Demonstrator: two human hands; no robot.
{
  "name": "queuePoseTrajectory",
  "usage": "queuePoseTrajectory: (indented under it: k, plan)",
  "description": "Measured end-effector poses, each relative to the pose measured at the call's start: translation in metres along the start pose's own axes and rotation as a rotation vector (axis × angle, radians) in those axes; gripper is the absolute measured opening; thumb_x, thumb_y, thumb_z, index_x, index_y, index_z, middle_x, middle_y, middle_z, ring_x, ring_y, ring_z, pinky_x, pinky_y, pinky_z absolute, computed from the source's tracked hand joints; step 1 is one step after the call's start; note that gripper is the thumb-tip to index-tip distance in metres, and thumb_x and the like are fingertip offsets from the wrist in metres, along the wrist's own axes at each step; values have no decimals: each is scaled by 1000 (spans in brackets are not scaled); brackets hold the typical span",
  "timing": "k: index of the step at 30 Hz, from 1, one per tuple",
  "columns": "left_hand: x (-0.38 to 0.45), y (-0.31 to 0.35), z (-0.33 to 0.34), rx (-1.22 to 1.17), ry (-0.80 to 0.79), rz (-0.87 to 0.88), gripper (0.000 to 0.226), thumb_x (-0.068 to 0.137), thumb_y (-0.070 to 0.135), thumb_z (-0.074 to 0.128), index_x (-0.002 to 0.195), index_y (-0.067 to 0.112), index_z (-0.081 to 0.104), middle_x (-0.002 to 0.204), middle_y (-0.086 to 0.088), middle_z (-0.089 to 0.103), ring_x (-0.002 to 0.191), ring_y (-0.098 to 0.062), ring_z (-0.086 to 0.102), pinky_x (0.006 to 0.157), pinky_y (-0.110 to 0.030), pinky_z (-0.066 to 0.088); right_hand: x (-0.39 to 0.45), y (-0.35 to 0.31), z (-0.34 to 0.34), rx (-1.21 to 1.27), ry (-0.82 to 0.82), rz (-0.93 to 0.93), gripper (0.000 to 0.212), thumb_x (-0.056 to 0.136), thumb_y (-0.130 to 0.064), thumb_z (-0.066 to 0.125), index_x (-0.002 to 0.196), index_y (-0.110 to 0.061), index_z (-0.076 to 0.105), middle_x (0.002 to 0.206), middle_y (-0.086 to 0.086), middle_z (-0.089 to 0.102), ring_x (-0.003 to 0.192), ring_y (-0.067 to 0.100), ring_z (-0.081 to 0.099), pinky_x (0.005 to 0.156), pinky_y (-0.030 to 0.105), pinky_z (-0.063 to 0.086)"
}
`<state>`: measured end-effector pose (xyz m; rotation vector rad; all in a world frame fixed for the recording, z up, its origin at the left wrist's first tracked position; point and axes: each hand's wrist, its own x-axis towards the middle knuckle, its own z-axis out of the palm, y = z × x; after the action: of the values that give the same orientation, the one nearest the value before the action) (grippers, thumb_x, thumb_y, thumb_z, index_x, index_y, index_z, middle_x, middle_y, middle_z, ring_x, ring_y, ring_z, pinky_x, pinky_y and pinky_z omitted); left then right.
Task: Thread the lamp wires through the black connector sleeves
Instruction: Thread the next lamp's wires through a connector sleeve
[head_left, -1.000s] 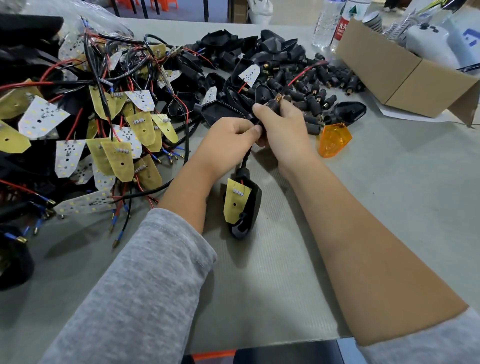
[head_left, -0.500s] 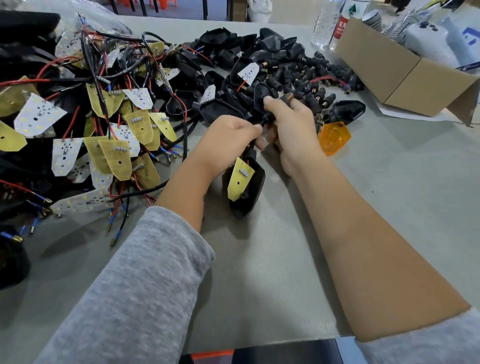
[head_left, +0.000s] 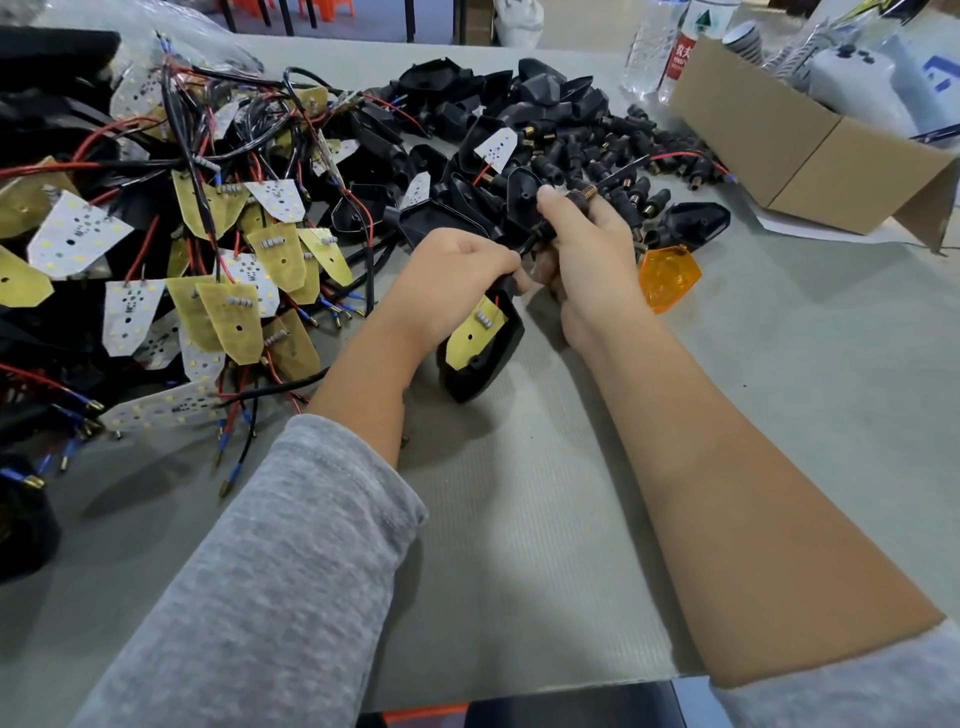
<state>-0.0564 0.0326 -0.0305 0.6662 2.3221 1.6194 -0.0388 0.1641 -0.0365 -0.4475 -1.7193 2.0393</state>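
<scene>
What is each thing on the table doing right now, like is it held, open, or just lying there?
Left hand: fingers curled round the black wire.
Right hand: pinches the connector sleeve.
Connector sleeve: held up, copper end showing.
Lamp housing: hanging from the wire, tilted.
Orange lens: lying loose.
Cardboard box: open.
Water bottle: upright.

Single head-worn wide-angle view, looking forward and steeply down over both forearms onto the table (head_left: 779, 415). Hands sit close, upper centre of frame; far table edge near top. No second view.
</scene>
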Motion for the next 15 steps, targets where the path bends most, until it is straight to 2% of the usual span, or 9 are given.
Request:
queuePoseTrajectory:
  k: [2,5,6,8,9,11,13,15]
  plan:
    - [1,-2,1,9,24,10,31,92,17,55,68,16,74,59,16,64,61,7,56,63,-5,40,0,0,-1,-33,-25,-1,9,91,-21,63,85,-16,58,72,0,53,58,14,45,52,26,36]
    - [1,-3,1,25,23,27,31,94,17,55,69,16,73,54,15,59,55,5,51,60,-9,38,-2,0,2,-96,-83,-12,16,88,-15,62,76,-16,52,60,-4,45,57,18,40,50,27,33]
    - [0,-2,1,24,16,30,30,94,17,55,69,16,73,55,5,59,55,0,49,61,-12,38,-2,0,3,-113,-95,-16,18,88,-14,62,74,-17,50,57,-6,43,56,17,40,50,26,33]
    - [1,-2,1,16,13,36,30,93,18,56,69,16,73,71,-26,57,66,-15,49,69,-25,39,-4,-1,3,-114,-116,-18,20,88,-12,61,72,-17,50,54,-7,44,52,15,42,47,24,34]
    - [1,-2,1,12,16,37,30,93,19,56,68,19,73,77,-31,57,70,-20,48,72,-31,39,-4,-2,3,-98,-129,-14,20,88,-11,61,72,-16,50,52,-7,45,49,14,43,45,21,35]
    - [1,-2,2,-5,27,30,32,95,22,55,69,21,74,80,-25,61,75,-21,52,76,-34,42,-5,-4,1,-58,-144,0,17,90,-14,61,76,-15,52,54,-5,46,47,13,45,45,21,35]
    - [1,-2,2,-50,37,8,33,96,27,53,74,18,76,79,-6,69,78,-17,59,80,-33,45,-5,-4,0,-5,-133,6,11,93,-17,61,85,-12,55,59,-2,49,49,14,46,49,26,37]
    - [1,-2,2,-87,27,-10,32,96,27,52,79,14,76,79,2,72,79,-14,61,81,-32,46,-4,-4,0,63,-102,9,9,96,-16,59,93,-8,56,65,2,52,48,14,46,51,29,40]
